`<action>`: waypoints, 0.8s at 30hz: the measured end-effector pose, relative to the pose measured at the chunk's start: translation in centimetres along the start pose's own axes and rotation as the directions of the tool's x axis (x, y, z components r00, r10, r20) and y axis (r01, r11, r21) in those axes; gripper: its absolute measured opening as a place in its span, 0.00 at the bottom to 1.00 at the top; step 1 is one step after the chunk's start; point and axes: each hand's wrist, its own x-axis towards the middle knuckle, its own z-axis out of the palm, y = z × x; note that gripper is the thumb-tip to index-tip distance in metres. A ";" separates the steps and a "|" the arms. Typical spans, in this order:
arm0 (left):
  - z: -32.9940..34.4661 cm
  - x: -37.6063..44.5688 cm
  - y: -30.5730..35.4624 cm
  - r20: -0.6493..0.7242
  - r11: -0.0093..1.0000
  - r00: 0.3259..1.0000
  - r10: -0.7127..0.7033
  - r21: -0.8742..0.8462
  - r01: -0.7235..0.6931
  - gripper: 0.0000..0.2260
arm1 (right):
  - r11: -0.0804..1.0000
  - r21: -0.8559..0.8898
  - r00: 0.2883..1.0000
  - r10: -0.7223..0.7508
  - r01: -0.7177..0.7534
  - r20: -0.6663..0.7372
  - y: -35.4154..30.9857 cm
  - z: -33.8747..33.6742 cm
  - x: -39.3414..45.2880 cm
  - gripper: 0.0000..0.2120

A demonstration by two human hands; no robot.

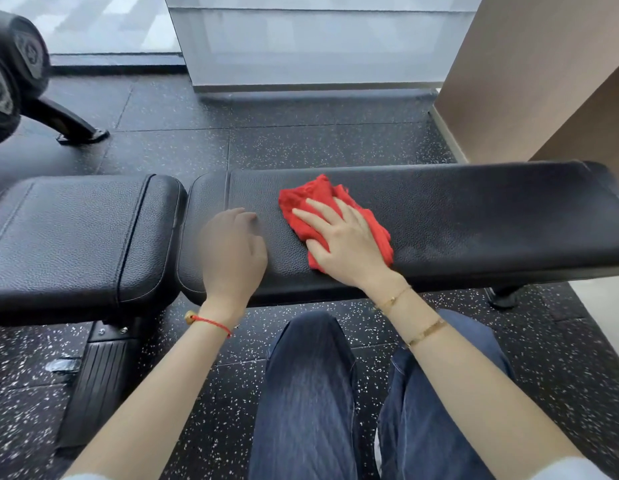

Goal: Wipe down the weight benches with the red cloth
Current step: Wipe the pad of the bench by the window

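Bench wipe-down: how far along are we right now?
Done: nothing shows as finished; the pads carry no visible wipe marks. In hand: the right hand presses the red cloth flat on the long back pad, while the left hand rests beside it. Left: the seat pad.

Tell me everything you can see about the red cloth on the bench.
The red cloth is a bright red, crumpled rag of rough, fuzzy-looking fabric with frayed edges. It lies bunched and flattened on the long black pad of the weight bench, toward that pad's left half. The right hand presses down on it with fingers spread, covering its middle, so cloth shows around the fingers and palm. The left hand rests beside it on the pad, not touching it.
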 end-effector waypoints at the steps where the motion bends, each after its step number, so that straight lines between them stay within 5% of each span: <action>1: 0.0 0.0 0.0 0.003 1.000 1.000 -0.001 -0.004 0.001 0.16 | 1.000 0.004 1.000 -0.021 0.021 -0.003 0.8 -0.2 -0.7 0.26; 7: -0.3 0.0 0.2 0.006 1.000 1.000 -0.005 -0.019 0.005 0.14 | 0.990 -0.017 0.990 0.137 -0.137 -0.022 6.3 -1.7 2.0 0.24; 11: -1.2 0.0 -0.3 0.015 0.999 1.000 0.001 0.036 -0.002 0.14 | 0.985 -0.007 0.984 0.174 -0.174 0.033 4.4 -0.9 7.5 0.25; 19: -2.1 -1.0 -2.2 -0.024 0.994 0.999 -0.031 0.100 0.033 0.17 | 0.986 0.005 0.979 -0.167 0.167 0.114 -4.3 1.0 6.8 0.26; 24: -1.7 -1.2 -2.4 -0.053 0.996 0.998 -0.027 0.084 0.032 0.17 | 0.957 0.000 0.953 -0.290 0.291 0.090 -2.8 0.6 0.9 0.26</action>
